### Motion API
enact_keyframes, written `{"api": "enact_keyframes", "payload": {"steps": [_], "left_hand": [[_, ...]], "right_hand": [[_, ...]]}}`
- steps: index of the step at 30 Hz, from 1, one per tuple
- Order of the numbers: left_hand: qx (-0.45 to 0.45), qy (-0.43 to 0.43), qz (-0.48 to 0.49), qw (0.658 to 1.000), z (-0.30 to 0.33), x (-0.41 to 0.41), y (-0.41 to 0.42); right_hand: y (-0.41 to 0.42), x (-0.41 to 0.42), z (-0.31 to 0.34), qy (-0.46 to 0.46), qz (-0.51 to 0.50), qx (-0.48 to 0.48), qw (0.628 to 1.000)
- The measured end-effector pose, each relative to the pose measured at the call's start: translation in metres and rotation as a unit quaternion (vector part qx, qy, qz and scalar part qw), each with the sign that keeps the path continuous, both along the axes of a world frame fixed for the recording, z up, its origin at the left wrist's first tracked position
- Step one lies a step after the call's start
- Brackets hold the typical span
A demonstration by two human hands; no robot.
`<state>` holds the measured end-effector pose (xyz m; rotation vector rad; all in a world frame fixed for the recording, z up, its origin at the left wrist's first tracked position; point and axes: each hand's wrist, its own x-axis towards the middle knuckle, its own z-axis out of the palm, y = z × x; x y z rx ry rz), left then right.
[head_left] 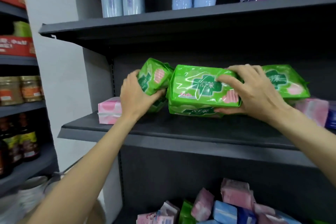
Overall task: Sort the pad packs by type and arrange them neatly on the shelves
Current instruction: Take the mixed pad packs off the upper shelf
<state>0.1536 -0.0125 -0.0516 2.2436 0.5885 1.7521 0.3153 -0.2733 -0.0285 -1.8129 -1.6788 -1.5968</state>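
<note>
My left hand (pixel 135 94) grips 1 green pack (pixel 153 78), my right hand (pixel 254 91) another (pixel 201 87), both on the middle shelf (pixel 163 131); the slick stack could slide off.

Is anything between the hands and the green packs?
No. The left hand grips the small green pack, and the right hand grips the big green pack; nothing sits between.
</note>
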Motion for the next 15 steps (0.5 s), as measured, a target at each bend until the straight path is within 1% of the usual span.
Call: {"api": "enact_keyframes", "payload": {"steps": [3, 5, 7, 9, 12, 15], "left_hand": [[-0.069, -0.077, -0.073, 0.992, 0.003, -0.031, -0.024], [-0.091, -0.092, -0.104, 0.986, 0.001, -0.047, -0.039], [-0.085, -0.075, -0.105, 0.988, -0.002, -0.059, -0.053], [-0.083, -0.046, -0.108, 0.990, -0.010, -0.070, -0.068], [-0.102, -0.020, -0.122, 0.987, -0.026, -0.080, -0.083], [-0.135, -0.025, -0.132, 0.982, -0.042, -0.091, -0.092]], "right_hand": [[-0.027, -0.026, 0.008, 0.009, 0.034, 0.050, 0.998], [-0.046, -0.038, 0.008, 0.035, 0.053, 0.092, 0.994], [-0.064, -0.048, 0.005, 0.057, 0.058, 0.122, 0.989], [-0.078, -0.060, -0.001, 0.060, 0.045, 0.132, 0.988], [-0.088, -0.079, -0.011, 0.065, 0.025, 0.123, 0.990], [-0.098, -0.096, -0.022, 0.089, 0.025, 0.112, 0.989]]}}
